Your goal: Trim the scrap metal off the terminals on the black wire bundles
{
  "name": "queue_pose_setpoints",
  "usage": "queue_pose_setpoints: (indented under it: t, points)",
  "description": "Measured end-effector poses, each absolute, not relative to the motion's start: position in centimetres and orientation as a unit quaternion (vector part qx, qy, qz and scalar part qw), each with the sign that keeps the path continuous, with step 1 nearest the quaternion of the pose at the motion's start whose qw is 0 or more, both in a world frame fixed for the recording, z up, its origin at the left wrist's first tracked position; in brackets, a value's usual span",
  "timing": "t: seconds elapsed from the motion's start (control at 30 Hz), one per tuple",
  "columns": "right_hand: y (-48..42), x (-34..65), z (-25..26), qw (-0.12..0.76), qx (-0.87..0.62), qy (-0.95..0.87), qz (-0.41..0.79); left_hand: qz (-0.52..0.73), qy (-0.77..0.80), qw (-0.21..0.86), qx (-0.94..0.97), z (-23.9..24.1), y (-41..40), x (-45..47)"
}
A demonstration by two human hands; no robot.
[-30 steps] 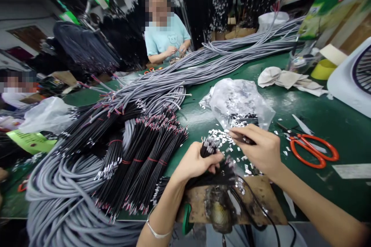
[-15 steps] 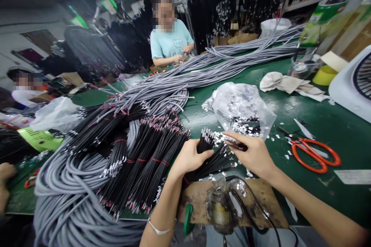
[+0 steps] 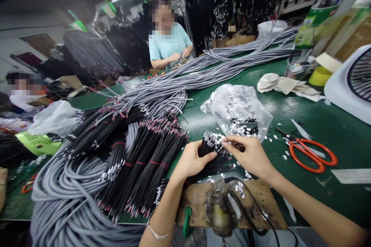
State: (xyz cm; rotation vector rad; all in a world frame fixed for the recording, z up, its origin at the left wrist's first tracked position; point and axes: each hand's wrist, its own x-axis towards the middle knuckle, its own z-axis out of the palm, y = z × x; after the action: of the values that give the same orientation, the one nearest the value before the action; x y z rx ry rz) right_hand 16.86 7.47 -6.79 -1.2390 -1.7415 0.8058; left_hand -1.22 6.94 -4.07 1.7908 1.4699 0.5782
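My left hand (image 3: 191,161) is wrapped round a bundle of thin black wires (image 3: 207,144), their silvery tips pointing up and away from me. Close to those tips, my right hand (image 3: 251,156) is closed in a pinch. Something slim and dark shows between its fingers, too small to make out. More black wires lie on the table beneath both hands. Just beyond my right hand sits a clear plastic bag (image 3: 236,108) with small white and black pieces in it. Small white scraps are scattered around it.
Red-handled scissors (image 3: 313,154) lie at the right, near a white fan (image 3: 339,85). Tied black wire bundles (image 3: 145,166) and coiled grey cables (image 3: 63,200) fill the left. A wooden board (image 3: 194,200) with a clamped fixture lies in front of me. A co-worker (image 3: 171,46) sits across.
My right hand has shifted slightly left, closer to the wire tips, and less of the dark thing in it shows. My left hand keeps its hold on the bundle.
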Motion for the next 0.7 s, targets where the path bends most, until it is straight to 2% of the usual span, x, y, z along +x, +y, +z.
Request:
queue_pose_setpoints:
  t: [0.2,0.4,0.53,0.7]
  points:
    - [7.6,16.7,-7.0,0.432,-0.477,-0.686,0.34,0.285,0.585,0.38,0.657,-4.2,6.3,-0.6]
    - [7.5,16.7,-7.4,0.356,-0.495,-0.752,0.251,0.349,0.596,0.42,0.589,-3.8,5.7,-0.4]
    - [6.9,16.8,-6.5,0.404,-0.508,-0.739,0.181,0.355,0.607,0.39,0.594,-3.9,5.6,-0.4]
    - [6.1,17.0,-6.0,0.431,-0.475,-0.738,0.21,0.351,0.623,0.331,0.615,-3.7,5.5,-0.3]
